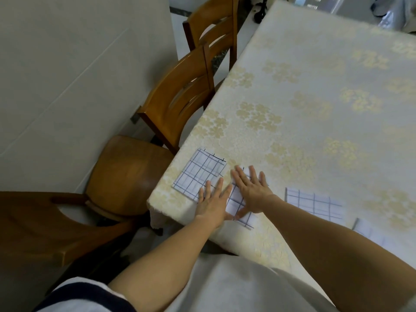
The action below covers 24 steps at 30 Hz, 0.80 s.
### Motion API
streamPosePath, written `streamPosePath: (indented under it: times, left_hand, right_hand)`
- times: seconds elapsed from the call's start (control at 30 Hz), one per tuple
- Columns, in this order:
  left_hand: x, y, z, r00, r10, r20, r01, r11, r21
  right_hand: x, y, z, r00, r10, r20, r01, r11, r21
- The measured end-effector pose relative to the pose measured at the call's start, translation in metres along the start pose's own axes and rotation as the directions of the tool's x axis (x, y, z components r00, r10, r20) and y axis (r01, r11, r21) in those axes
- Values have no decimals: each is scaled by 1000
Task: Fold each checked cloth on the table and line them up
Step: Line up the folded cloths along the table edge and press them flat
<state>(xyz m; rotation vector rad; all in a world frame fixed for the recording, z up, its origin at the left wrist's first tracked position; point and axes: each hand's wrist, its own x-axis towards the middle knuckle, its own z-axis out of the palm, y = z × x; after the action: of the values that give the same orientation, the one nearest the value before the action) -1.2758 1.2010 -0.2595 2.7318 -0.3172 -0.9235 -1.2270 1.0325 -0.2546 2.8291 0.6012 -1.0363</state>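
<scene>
Pressing folded checked cloth (239,204) flat. Left hand (213,202), right hand (252,190): fingers straight, palms down, gripping nothing. Next likely: slide it square beside folded neighbour cloth (199,173) just left of hands.

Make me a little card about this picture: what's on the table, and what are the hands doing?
place: table with a flowery cover, wooden chairs beside it
cloths seen: four, checked, in a row near the table's edge
left cloth: folded, flat
middle cloth: under both hands
right cloth: flat, untouched
last cloth: mostly hidden by the right arm
left hand: open, flat, over the left and middle cloths' edges
right hand: open, flat on the middle cloth
</scene>
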Motion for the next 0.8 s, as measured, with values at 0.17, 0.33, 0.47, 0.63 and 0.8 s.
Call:
streamPosePath:
  times: [0.17, 0.33, 0.47, 0.63, 0.8]
  left_hand:
    - [-19, -26, -24, 955, 25, -295, -131, 930, -343]
    - [-14, -95, -42, 921, -296, -252, 156, 876, -457]
    - [-5, -94, -31, 970, -190, -151, 111, 901, -420]
    - [-4, -80, -9, 949, -182, -257, 79, 928, -363]
    - [1, -85, -10, 962, -160, -219, 94, 954, -284]
  right_hand:
    - [-13, -17, -6, 987, -4, -160, 1, 1000, -15]
    - [-24, -49, 12, 977, 51, -206, -10, 981, 193]
    - [-23, -61, 31, 989, 53, -138, -29, 984, 174]
    - [-22, -59, 35, 983, 84, -164, -54, 983, 176]
    - [-21, -62, 36, 978, 144, -151, -109, 969, 221]
